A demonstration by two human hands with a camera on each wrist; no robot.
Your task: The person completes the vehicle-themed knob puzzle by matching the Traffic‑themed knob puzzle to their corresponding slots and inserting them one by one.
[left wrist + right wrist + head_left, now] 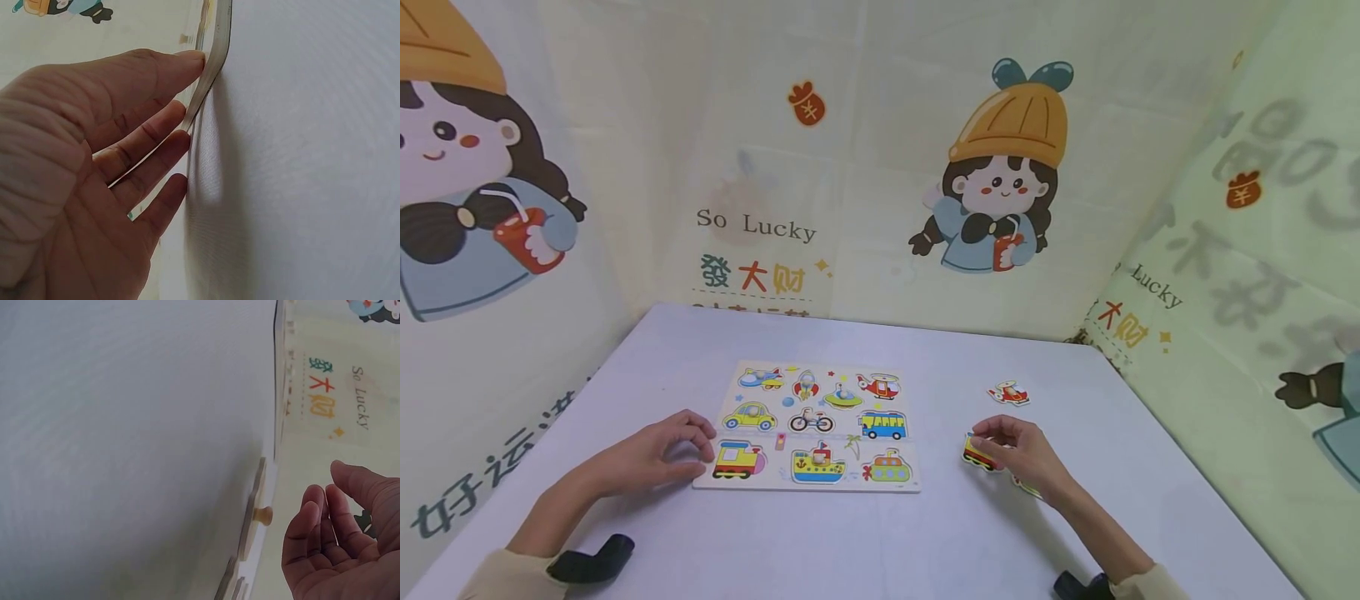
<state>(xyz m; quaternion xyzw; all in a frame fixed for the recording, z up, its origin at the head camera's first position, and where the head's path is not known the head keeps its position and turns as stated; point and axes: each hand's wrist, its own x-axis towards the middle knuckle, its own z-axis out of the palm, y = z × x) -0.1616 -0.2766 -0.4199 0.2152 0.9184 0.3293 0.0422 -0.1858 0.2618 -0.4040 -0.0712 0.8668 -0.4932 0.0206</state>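
Observation:
A wooden puzzle board point(778, 481) printed with vehicles lies flat on the table. My left hand point(658, 454) is at its left edge, thumb and fingertips touching the rim near the front corner, as the left wrist view shows. To the right of the board, my right hand point(1026, 450) hovers over a red and yellow train puzzle piece point(976, 457). In the right wrist view its loosely bent fingers stand apart from the piece's wooden knob point(265, 516) and hold nothing. A partly hidden green-edged piece point(1028, 490) lies under the right hand.
A red helicopter piece point(1010, 393) lies on the white table point(820, 546) beyond my right hand. Printed cloth point(872, 167) hangs behind the table and along both sides. Black straps point(593, 560) sit at my wrists.

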